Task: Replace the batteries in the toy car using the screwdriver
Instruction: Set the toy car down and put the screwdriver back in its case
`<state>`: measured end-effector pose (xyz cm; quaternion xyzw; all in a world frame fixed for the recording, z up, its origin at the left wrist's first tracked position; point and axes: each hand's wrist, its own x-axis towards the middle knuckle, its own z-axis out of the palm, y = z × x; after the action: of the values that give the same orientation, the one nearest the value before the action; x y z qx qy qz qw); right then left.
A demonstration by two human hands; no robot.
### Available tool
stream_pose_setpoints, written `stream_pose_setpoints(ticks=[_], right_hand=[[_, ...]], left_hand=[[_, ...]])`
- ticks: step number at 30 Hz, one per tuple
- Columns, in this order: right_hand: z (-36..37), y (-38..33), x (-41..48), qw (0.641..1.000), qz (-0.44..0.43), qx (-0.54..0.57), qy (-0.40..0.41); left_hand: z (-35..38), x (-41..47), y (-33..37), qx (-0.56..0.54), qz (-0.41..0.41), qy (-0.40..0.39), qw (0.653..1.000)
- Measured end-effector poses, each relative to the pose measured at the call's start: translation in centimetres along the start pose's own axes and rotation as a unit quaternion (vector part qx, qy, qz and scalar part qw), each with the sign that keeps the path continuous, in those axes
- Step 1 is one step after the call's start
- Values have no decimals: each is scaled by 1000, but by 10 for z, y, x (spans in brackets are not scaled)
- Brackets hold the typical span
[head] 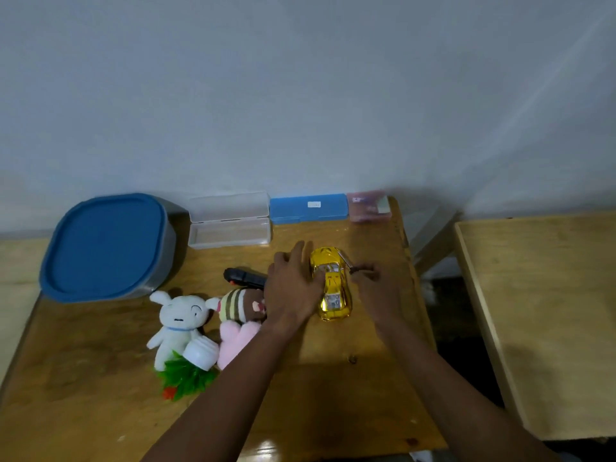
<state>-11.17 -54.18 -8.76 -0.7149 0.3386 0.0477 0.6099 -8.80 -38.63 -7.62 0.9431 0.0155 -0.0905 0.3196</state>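
Note:
A shiny yellow toy car (331,285) stands on its wheels on the wooden table (100,411), nose pointing away from me. My left hand (291,285) lies flat against the car's left side with fingers stretched out. My right hand (378,291) is just right of the car, its fingertips pinched on a small screwdriver (346,262) whose metal shaft slants up over the car's right front corner. A black tool with an orange mark (243,278) lies left of my left hand, partly hidden by it.
Two plush toys (181,320) (241,315), a small white jar (200,353) and a green plastic plant (185,378) lie at the left. A big blue-lidded bin (106,245), an open clear case (230,220), a blue case (308,208) and a pink box (368,206) line the wall. A second table (550,311) stands to the right.

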Motion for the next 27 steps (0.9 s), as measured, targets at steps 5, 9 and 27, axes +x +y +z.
stream_pose_setpoints(ticks=[5, 9, 27], right_hand=[[53, -33, 5, 993, -78, -48, -71], [112, -50, 20, 965, -172, -161, -116], [225, -68, 70, 872, -268, -396, -104]], left_hand=[[-54, 32, -40, 11, 6, 50, 999], [-97, 66, -87, 52, -11, 47, 997], [-110, 145, -173, -126, -9, 36, 991]])
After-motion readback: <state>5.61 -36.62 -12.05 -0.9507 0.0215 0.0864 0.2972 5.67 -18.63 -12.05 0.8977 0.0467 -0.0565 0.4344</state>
